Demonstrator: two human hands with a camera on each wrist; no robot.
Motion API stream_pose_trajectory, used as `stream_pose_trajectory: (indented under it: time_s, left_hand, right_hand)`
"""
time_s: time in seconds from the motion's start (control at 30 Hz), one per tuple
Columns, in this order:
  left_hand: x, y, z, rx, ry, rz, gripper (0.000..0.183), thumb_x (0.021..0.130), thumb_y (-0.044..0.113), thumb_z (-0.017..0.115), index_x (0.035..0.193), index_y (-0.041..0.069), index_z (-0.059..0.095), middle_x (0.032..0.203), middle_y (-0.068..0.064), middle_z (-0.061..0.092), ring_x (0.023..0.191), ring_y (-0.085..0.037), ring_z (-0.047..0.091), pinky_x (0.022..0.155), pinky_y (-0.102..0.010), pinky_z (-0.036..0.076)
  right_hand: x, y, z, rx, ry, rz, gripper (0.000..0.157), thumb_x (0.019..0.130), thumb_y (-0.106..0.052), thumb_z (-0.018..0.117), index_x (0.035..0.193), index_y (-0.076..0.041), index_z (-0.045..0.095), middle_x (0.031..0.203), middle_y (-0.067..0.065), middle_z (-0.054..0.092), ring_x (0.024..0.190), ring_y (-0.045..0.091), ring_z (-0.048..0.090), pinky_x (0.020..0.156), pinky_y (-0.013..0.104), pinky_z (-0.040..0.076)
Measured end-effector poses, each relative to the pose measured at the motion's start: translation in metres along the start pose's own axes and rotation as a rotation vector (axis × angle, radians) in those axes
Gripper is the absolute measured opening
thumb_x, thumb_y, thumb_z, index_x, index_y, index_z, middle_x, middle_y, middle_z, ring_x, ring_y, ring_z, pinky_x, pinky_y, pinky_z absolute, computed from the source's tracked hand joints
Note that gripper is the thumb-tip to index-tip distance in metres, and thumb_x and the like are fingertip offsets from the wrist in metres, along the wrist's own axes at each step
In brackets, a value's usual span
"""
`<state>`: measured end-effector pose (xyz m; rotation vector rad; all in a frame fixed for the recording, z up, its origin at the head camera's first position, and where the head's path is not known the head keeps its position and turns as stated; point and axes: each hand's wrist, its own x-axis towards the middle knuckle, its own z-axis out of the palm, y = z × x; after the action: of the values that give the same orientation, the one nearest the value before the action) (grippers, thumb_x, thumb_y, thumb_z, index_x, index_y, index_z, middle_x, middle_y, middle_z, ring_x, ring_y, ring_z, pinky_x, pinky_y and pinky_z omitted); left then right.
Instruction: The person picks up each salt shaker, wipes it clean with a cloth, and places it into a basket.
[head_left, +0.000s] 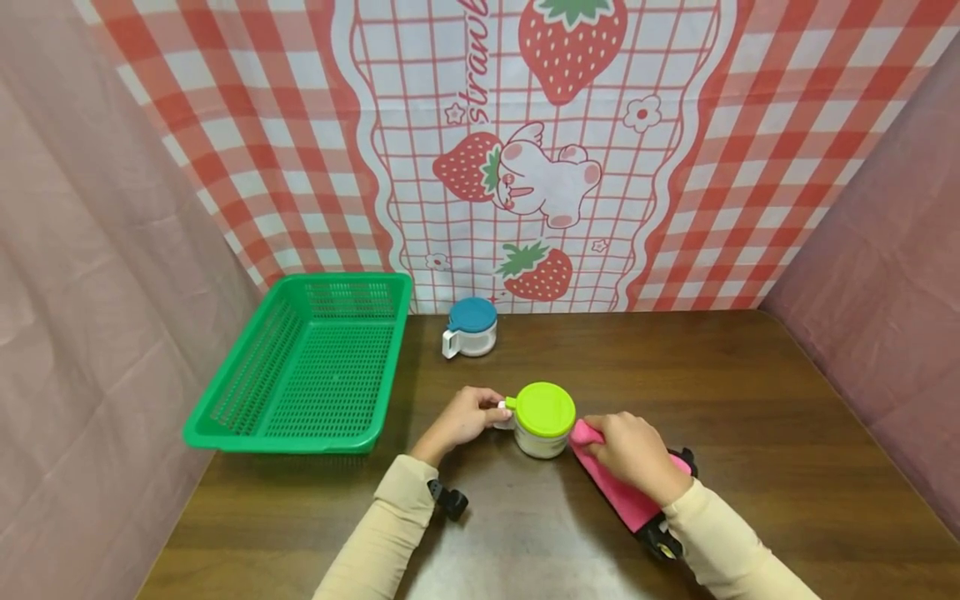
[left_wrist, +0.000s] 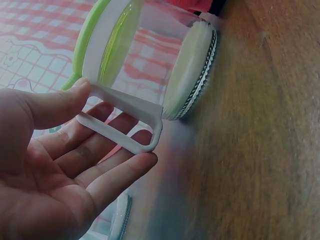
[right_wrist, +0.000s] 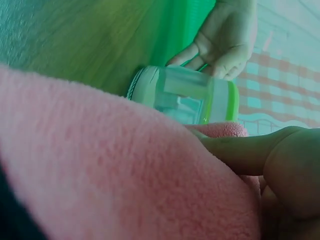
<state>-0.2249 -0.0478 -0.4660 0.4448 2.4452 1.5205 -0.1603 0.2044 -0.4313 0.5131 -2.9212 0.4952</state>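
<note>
In the head view my left hand (head_left: 459,419) holds a clear seasoning jar (head_left: 542,445) by its white handle, at the jar's left side. The jar has a lime-green lid (head_left: 546,408). Seen from the left wrist, the thumb presses the top of the handle (left_wrist: 111,133) and the fingers curl behind it. My right hand (head_left: 636,452) grips a pink fuzzy cloth (head_left: 628,498), whose bunched tip is right at the jar's right side. The cloth (right_wrist: 115,160) fills much of the right wrist view and covers part of the jar (right_wrist: 172,92).
A green plastic basket (head_left: 378,400) stands at the left of the brown wooden table (head_left: 750,400). Near the back curtain sits a second jar with a blue lid (head_left: 473,315), its handle towards the left front. Red-and-white strawberry fabric (head_left: 292,142) hangs behind the table.
</note>
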Motion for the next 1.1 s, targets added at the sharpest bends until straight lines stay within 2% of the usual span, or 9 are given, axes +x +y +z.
stream_pose_trajectory:
  time_s: [0.1, 0.2, 0.3, 0.43, 0.63, 0.83, 0.93, 1.1]
  left_hand:
    - [0.001, 0.0, 0.002, 0.012, 0.016, 0.005, 0.023, 0.086, 0.01, 0.071, 0.101, -0.008, 0.07, 0.09, -0.017, 0.071, 0.071, -0.008, 0.056, 0.062, -0.018, 0.048]
    - [0.002, 0.0, 0.004, 0.051, 0.036, 0.017, 0.023, 0.085, 0.012, 0.073, 0.099, -0.006, 0.072, 0.089, -0.016, 0.071, 0.072, -0.008, 0.056, 0.064, -0.019, 0.048]
    - [0.002, -0.001, 0.006, 0.079, 0.046, 0.03, 0.023, 0.085, 0.014, 0.073, 0.099, -0.005, 0.072, 0.09, -0.016, 0.072, 0.073, -0.009, 0.056, 0.065, -0.02, 0.048]
    - [0.002, -0.001, 0.009, 0.076, 0.056, 0.03, 0.022, 0.086, 0.013, 0.072, 0.099, -0.005, 0.072, 0.091, -0.016, 0.072, 0.071, -0.008, 0.056, 0.064, -0.019, 0.048]
    - [0.002, 0.0, 0.005, 0.095, 0.108, 0.029, 0.019, 0.085, 0.013, 0.072, 0.096, -0.003, 0.072, 0.09, -0.014, 0.073, 0.074, -0.01, 0.056, 0.066, -0.021, 0.048]
    - [0.004, 0.0, 0.001, 0.099, 0.129, 0.021, 0.019, 0.086, 0.016, 0.072, 0.096, -0.001, 0.073, 0.091, -0.012, 0.073, 0.079, -0.013, 0.059, 0.071, -0.024, 0.049]
    - [0.004, -0.002, 0.002, 0.078, 0.133, 0.026, 0.02, 0.087, 0.015, 0.072, 0.099, -0.001, 0.072, 0.093, -0.013, 0.073, 0.081, -0.014, 0.061, 0.072, -0.024, 0.05]
    - [0.004, -0.005, 0.003, 0.047, 0.135, 0.039, 0.021, 0.086, 0.014, 0.072, 0.101, 0.0, 0.072, 0.094, -0.013, 0.073, 0.082, -0.013, 0.062, 0.073, -0.023, 0.05]
  right_hand:
    - [-0.002, -0.002, 0.0, 0.033, -0.014, -0.031, 0.027, 0.075, -0.019, 0.08, 0.065, -0.022, 0.055, 0.059, -0.004, 0.051, 0.056, 0.015, 0.047, 0.052, 0.034, 0.039]
    - [-0.004, -0.004, 0.0, 0.06, -0.005, -0.079, 0.019, 0.077, -0.023, 0.08, 0.069, -0.027, 0.063, 0.062, -0.009, 0.059, 0.058, 0.011, 0.053, 0.053, 0.032, 0.041]
    - [-0.005, -0.004, -0.002, 0.072, 0.003, -0.121, 0.019, 0.079, -0.026, 0.08, 0.069, -0.028, 0.064, 0.061, -0.012, 0.059, 0.059, 0.008, 0.052, 0.055, 0.03, 0.042]
    - [-0.006, -0.003, -0.007, 0.07, -0.011, -0.142, 0.025, 0.078, -0.019, 0.08, 0.067, -0.026, 0.059, 0.058, -0.013, 0.048, 0.058, 0.006, 0.044, 0.056, 0.026, 0.039]
    - [-0.006, 0.004, -0.019, 0.058, -0.021, -0.156, 0.021, 0.076, -0.01, 0.079, 0.074, -0.023, 0.063, 0.065, -0.011, 0.053, 0.062, 0.006, 0.047, 0.058, 0.027, 0.04]
    - [0.001, 0.015, -0.036, 0.03, 0.045, -0.17, 0.017, 0.075, -0.004, 0.078, 0.086, -0.015, 0.07, 0.072, -0.007, 0.062, 0.066, 0.011, 0.056, 0.062, 0.034, 0.047]
    - [0.006, 0.019, -0.041, 0.013, 0.072, -0.18, 0.022, 0.075, -0.002, 0.076, 0.095, -0.009, 0.073, 0.08, -0.001, 0.068, 0.073, 0.018, 0.063, 0.067, 0.04, 0.051]
    - [0.014, 0.023, -0.047, 0.001, 0.092, -0.187, 0.03, 0.075, -0.001, 0.074, 0.105, -0.001, 0.072, 0.091, 0.008, 0.072, 0.084, 0.028, 0.068, 0.073, 0.048, 0.054]
